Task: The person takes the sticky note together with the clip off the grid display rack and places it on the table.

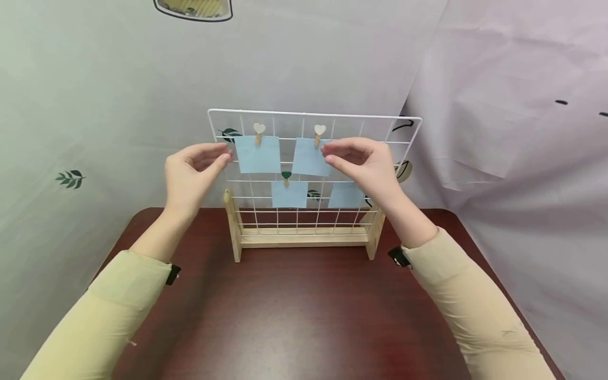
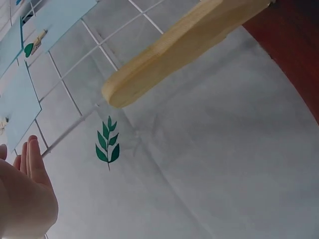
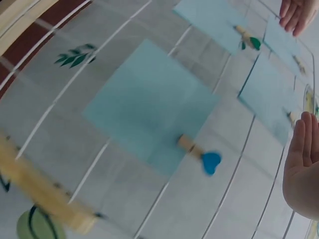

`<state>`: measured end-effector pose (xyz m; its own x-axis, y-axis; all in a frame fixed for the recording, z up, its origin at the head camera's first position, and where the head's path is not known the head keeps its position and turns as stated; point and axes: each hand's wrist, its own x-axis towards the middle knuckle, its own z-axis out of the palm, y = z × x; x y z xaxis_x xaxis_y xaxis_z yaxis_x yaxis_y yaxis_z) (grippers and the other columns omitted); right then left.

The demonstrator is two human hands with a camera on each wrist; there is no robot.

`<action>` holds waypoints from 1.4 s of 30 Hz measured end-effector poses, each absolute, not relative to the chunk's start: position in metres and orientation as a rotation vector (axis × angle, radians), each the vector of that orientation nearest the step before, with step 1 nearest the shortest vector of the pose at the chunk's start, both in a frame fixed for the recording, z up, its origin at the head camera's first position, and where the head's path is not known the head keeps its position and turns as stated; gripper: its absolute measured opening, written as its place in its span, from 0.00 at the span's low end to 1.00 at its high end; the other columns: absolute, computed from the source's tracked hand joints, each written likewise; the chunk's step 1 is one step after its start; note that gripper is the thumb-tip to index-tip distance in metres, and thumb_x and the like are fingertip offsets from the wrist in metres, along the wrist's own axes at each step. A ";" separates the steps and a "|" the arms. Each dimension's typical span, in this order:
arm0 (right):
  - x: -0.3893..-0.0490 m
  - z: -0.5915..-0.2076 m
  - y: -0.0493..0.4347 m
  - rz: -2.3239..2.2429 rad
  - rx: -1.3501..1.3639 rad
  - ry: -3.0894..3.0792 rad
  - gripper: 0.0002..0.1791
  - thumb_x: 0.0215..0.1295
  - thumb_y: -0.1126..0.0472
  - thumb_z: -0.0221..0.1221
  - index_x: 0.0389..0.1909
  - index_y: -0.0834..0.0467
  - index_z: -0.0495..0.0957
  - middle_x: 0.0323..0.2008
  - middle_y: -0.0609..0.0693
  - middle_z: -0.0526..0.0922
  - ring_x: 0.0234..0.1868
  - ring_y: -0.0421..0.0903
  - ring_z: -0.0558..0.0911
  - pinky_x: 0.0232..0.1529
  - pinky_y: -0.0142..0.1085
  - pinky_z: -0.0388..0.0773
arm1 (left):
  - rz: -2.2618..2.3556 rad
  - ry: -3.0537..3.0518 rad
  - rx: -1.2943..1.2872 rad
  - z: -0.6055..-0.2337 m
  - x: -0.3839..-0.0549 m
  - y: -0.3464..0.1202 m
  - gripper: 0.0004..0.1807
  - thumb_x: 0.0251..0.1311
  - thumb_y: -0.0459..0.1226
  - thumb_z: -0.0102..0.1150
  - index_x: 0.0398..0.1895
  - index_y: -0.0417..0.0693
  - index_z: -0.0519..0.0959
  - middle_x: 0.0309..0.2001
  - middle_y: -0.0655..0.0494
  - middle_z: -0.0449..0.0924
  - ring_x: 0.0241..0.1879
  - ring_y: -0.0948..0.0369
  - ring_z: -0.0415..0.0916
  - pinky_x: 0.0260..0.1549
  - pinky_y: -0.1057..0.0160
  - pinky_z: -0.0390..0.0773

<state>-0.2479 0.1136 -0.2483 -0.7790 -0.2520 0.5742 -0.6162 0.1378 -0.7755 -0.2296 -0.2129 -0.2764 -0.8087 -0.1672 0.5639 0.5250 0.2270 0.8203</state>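
A white wire grid [image 1: 313, 114] stands in a wooden base, with light-blue paper notes clipped to it. White heart clothespins hold the upper left note [image 1: 258, 158] and upper right note [image 1: 307, 161]. The lower left note [image 1: 291, 196] has a green heart clothespin [image 1: 286, 176]. On the lower right note [image 3: 149, 107] is a blue heart clothespin [image 3: 211, 162], which my right hand hides in the head view. My left hand [image 1: 189, 174] is raised by the grid's left side, fingers loosely bent. My right hand [image 1: 368, 163] overlaps the upper right note's edge, likewise with nothing between thumb and fingers.
The base's wooden post [image 2: 149, 64] rises at the left, with a crossbar [image 1: 304, 240] along the bottom. Under it is a dark red table [image 1: 294, 306]. A pale cloth with leaf prints [image 1: 70, 179] hangs behind.
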 end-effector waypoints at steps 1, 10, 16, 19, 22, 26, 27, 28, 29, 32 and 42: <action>-0.249 -0.247 0.109 1.690 0.849 -2.107 0.13 0.65 0.72 0.71 0.49 0.69 0.88 0.42 0.44 0.94 0.43 0.34 0.92 0.49 0.30 0.88 | -1.637 -1.953 -0.332 -0.276 -0.230 -0.212 0.14 0.66 0.29 0.70 0.52 0.28 0.86 0.35 0.80 0.89 0.37 0.77 0.89 0.45 0.76 0.86; -0.253 -0.233 0.064 1.769 0.903 -2.052 0.14 0.65 0.71 0.71 0.51 0.67 0.88 0.47 0.60 0.93 0.43 0.37 0.92 0.52 0.36 0.89 | -1.614 -1.989 -0.322 -0.275 -0.232 -0.205 0.14 0.66 0.30 0.70 0.53 0.30 0.87 0.34 0.84 0.87 0.37 0.78 0.88 0.45 0.76 0.86; -0.253 -0.227 0.040 1.756 0.941 -2.055 0.15 0.66 0.71 0.71 0.52 0.67 0.88 0.50 0.61 0.92 0.43 0.39 0.92 0.51 0.37 0.89 | -1.554 -2.033 -0.287 -0.274 -0.233 -0.203 0.13 0.67 0.32 0.71 0.52 0.35 0.89 0.34 0.82 0.86 0.35 0.81 0.86 0.44 0.78 0.84; -0.254 -0.224 0.031 1.729 0.947 -2.067 0.15 0.66 0.71 0.71 0.53 0.67 0.87 0.51 0.61 0.91 0.45 0.42 0.93 0.52 0.37 0.89 | -1.521 -2.052 -0.267 -0.274 -0.233 -0.203 0.13 0.67 0.33 0.71 0.52 0.36 0.89 0.39 0.65 0.92 0.35 0.81 0.86 0.44 0.79 0.84; -0.256 -0.222 0.025 1.712 0.930 -2.082 0.16 0.66 0.70 0.71 0.54 0.66 0.87 0.52 0.60 0.91 0.48 0.46 0.93 0.53 0.36 0.88 | -1.501 -2.064 -0.251 -0.273 -0.234 -0.202 0.14 0.67 0.33 0.71 0.53 0.36 0.89 0.46 0.44 0.92 0.35 0.82 0.86 0.44 0.79 0.84; -0.258 -0.220 0.020 1.694 0.897 -2.098 0.17 0.66 0.69 0.71 0.55 0.65 0.87 0.53 0.60 0.91 0.51 0.50 0.92 0.55 0.35 0.87 | -1.497 -2.073 -0.249 -0.273 -0.235 -0.201 0.14 0.68 0.33 0.70 0.53 0.35 0.88 0.49 0.33 0.89 0.34 0.83 0.85 0.43 0.79 0.84; -0.259 -0.220 0.019 1.687 0.894 -2.101 0.17 0.66 0.69 0.71 0.56 0.65 0.87 0.53 0.60 0.91 0.52 0.50 0.92 0.56 0.34 0.87 | -1.493 -2.078 -0.247 -0.272 -0.235 -0.201 0.14 0.68 0.33 0.70 0.53 0.35 0.88 0.49 0.32 0.89 0.34 0.83 0.84 0.43 0.80 0.83; -0.259 -0.220 0.018 1.676 0.894 -2.105 0.18 0.66 0.69 0.71 0.56 0.65 0.87 0.53 0.60 0.91 0.52 0.51 0.92 0.56 0.34 0.87 | -1.493 -2.079 -0.250 -0.272 -0.235 -0.200 0.14 0.68 0.33 0.70 0.53 0.34 0.88 0.49 0.30 0.89 0.34 0.83 0.84 0.43 0.80 0.83; -0.259 -0.220 0.018 1.668 0.893 -2.109 0.18 0.67 0.69 0.71 0.57 0.65 0.86 0.54 0.60 0.90 0.53 0.52 0.92 0.57 0.34 0.87 | -1.490 -2.083 -0.248 -0.272 -0.236 -0.200 0.14 0.68 0.33 0.70 0.53 0.34 0.88 0.49 0.30 0.88 0.34 0.84 0.84 0.43 0.80 0.83; -0.260 -0.221 0.017 1.642 0.894 -2.118 0.19 0.67 0.69 0.71 0.59 0.65 0.86 0.55 0.60 0.90 0.55 0.52 0.91 0.58 0.33 0.86 | -1.484 -2.090 -0.245 -0.271 -0.237 -0.198 0.14 0.67 0.32 0.70 0.53 0.34 0.88 0.49 0.29 0.88 0.34 0.84 0.84 0.42 0.80 0.83; -0.253 -0.217 0.013 1.501 0.839 -2.183 0.22 0.68 0.68 0.71 0.62 0.63 0.84 0.59 0.58 0.88 0.59 0.50 0.89 0.59 0.29 0.84 | -1.466 -2.084 -0.232 -0.267 -0.240 -0.194 0.13 0.66 0.32 0.71 0.50 0.33 0.89 0.46 0.31 0.89 0.32 0.83 0.83 0.41 0.80 0.83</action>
<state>-0.2533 0.0133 -0.2175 -0.7585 -0.2670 0.5945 -0.6507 0.2590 -0.7138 -0.2395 -0.1940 -0.2672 -0.8198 -0.1796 0.5438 0.4510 0.3828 0.8063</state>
